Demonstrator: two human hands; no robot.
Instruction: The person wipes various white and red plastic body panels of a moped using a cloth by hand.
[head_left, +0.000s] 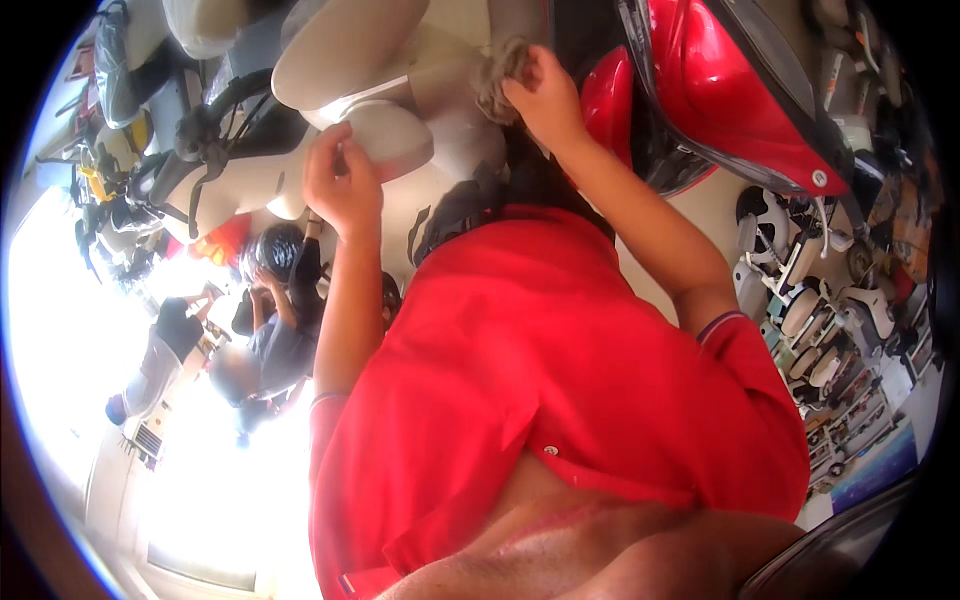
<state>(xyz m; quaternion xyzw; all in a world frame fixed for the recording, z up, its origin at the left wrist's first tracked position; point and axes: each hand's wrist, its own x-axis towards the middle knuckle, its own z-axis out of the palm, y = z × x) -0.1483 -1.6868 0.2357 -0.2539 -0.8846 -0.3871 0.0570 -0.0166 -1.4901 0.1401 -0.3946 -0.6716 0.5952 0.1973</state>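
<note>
My right hand [552, 100] is closed on a crumpled grey-brown cloth [498, 82], held against a beige scooter body [450, 85]. Beside that hand, on its right, is a glossy red scooter panel [605, 100]. Loosely curled, my left hand [342, 190] is up next to a rounded beige scooter part [385, 135]; a small gap shows between its fingers and I see nothing in them. Whether it touches the beige part I cannot tell.
A larger red scooter front [720, 70] with black trim stands at the right. Another beige scooter [230, 185] with black handlebars is at the left. Two people [265, 350] are farther back by bright windows. Several scooters [800, 300] line the right side.
</note>
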